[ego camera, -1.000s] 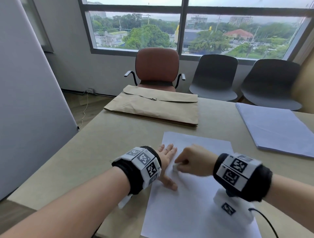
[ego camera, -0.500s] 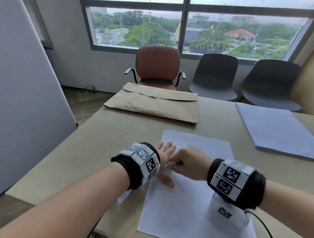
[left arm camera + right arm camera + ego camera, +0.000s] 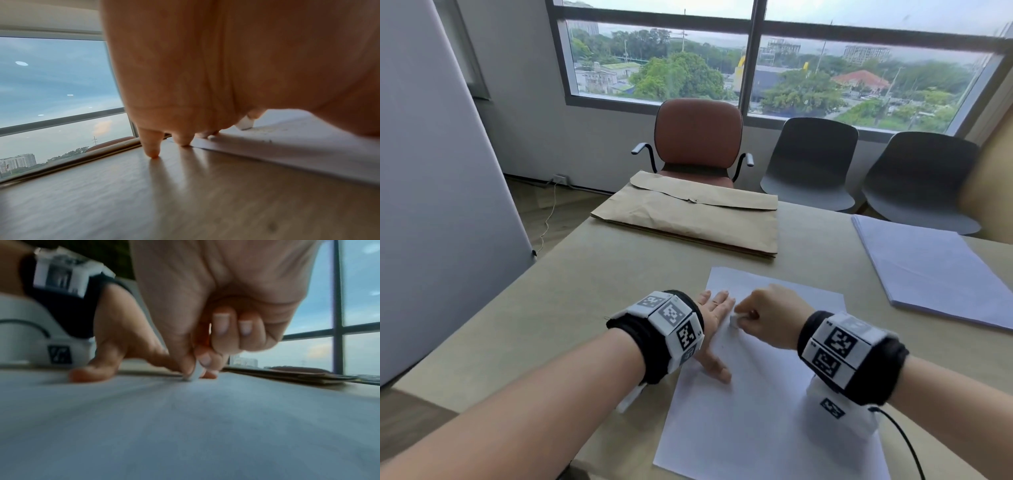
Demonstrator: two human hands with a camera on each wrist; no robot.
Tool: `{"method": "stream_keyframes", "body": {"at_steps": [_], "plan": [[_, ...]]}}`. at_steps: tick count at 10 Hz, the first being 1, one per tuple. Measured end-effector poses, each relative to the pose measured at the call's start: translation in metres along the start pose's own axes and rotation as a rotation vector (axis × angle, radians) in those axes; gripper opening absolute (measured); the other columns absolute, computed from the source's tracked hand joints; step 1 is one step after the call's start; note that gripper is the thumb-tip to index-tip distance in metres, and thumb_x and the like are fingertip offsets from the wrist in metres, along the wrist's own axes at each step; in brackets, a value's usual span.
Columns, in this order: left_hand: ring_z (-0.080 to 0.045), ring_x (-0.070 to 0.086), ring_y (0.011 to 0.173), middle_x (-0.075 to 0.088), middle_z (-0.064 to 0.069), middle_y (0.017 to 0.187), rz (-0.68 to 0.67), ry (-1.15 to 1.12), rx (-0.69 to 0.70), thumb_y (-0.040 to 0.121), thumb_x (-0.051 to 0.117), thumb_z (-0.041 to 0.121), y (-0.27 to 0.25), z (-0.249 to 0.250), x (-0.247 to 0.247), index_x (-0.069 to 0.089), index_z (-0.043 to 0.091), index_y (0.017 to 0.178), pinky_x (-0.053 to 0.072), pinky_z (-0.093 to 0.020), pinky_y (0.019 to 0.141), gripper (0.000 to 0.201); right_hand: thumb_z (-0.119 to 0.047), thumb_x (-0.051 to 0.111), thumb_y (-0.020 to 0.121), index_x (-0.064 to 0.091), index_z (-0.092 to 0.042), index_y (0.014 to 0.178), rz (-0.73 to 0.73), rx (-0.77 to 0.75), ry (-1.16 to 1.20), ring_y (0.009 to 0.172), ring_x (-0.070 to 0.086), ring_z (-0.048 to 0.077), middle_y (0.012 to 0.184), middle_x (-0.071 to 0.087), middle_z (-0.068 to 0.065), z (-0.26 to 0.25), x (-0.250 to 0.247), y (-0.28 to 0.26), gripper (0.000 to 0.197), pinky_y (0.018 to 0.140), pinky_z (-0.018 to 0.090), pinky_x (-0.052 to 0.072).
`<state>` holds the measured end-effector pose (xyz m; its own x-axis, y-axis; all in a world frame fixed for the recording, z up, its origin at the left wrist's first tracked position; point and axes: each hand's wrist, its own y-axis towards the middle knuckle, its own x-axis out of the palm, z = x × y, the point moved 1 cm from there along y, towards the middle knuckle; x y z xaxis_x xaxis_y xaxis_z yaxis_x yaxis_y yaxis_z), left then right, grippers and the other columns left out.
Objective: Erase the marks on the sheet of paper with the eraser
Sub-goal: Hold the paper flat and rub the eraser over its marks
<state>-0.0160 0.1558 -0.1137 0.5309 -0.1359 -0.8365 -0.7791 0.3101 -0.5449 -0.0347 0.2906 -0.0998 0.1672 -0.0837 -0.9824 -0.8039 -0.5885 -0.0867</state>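
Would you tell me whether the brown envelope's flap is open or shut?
Shut: the brown envelope has its flap folded down flat.

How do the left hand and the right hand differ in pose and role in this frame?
The left hand lies flat with straight fingers, pressing the sheet of paper near its left edge; the right hand is curled, pinching the white eraser. The left hand holds nothing; the right hand sets the eraser's tip on the sheet. Both wear black wristbands with printed markers and are over the same sheet.
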Motion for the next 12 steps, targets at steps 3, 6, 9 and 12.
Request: {"method": "stream_keyframes", "body": {"at_steps": [3, 6, 9, 12], "plan": [[-0.022, -0.015, 0.146, -0.022, 0.0, 0.157, 0.01, -0.001, 0.009, 0.077, 0.065, 0.056, 0.0, -0.001, 0.001, -0.019, 0.016, 0.148, -0.003, -0.045, 0.117, 0.117, -0.026, 0.049, 0.088, 0.053, -0.016, 0.063, -0.046, -0.002, -0.004, 0.067, 0.042, 0.022, 0.057, 0.042, -0.001, 0.003, -0.005, -0.002, 0.028, 0.062, 0.026, 0.035], [-0.023, -0.016, 0.146, -0.022, 0.0, 0.157, 0.013, -0.019, 0.005, 0.077, 0.066, 0.055, 0.0, 0.0, 0.003, -0.018, 0.016, 0.149, -0.004, -0.045, 0.117, 0.118, -0.027, 0.053, 0.086, 0.055, -0.016, 0.059, -0.121, -0.062, 0.093, 0.049, 0.037, 0.014, 0.045, 0.04, -0.001, -0.005, 0.002, -0.018, 0.029, 0.05, 0.015, 0.027], [-0.023, -0.017, 0.145, -0.022, -0.001, 0.157, 0.006, -0.026, 0.009, 0.077, 0.067, 0.054, 0.002, -0.001, 0.004, -0.019, 0.016, 0.148, -0.004, -0.046, 0.116, 0.118, -0.022, 0.054, 0.084, 0.046, -0.018, 0.05, -0.146, -0.109, 0.14, 0.05, 0.035, 0.014, 0.045, 0.038, -0.003, -0.015, 0.009, -0.031, 0.035, 0.05, 0.017, 0.027], [-0.023, -0.016, 0.146, -0.022, -0.001, 0.157, 0.013, -0.02, 0.011, 0.077, 0.066, 0.055, 0.0, -0.001, 0.003, -0.019, 0.015, 0.149, -0.003, -0.045, 0.117, 0.118, -0.022, 0.049, 0.088, 0.063, -0.006, 0.076, -0.022, -0.079, 0.064, 0.062, 0.036, 0.015, 0.06, 0.052, 0.004, -0.004, 0.012, -0.024, 0.025, 0.057, 0.024, 0.03]]}}
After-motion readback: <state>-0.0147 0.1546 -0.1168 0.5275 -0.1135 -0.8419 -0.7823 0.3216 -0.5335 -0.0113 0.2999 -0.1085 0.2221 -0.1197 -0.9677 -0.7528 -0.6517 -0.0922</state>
